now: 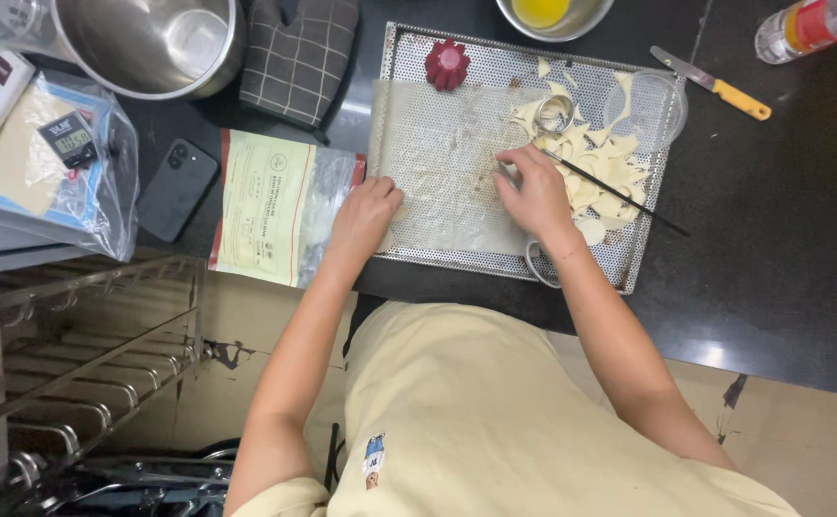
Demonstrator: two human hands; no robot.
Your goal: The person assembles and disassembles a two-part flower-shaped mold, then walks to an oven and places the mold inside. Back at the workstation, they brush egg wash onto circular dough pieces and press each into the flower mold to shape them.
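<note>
A perforated metal baking tray (409, 57) lies on the dark counter, lined with a translucent sheet (438, 163). My left hand (363, 216) rests loosely curled on the tray's left edge, holding nothing that I can see. My right hand (533, 191) presses fingers-down on the sheet beside a pile of pale dough scraps (610, 168); whether it pinches anything is hidden. A thin dark stick (620, 196) lies across the scraps. A round metal cutter (554, 113) and a red fluted mould (447, 63) sit on the tray.
A printed flour bag (270, 206) and a dark phone (177, 189) lie left of the tray. Behind are a steel bowl (150, 43), a checked oven mitt (299, 57), a bowl of yellow liquid (553, 14), a yellow-handled knife (715, 86) and a bottle (811, 27). A wire rack (74, 354) stands lower left.
</note>
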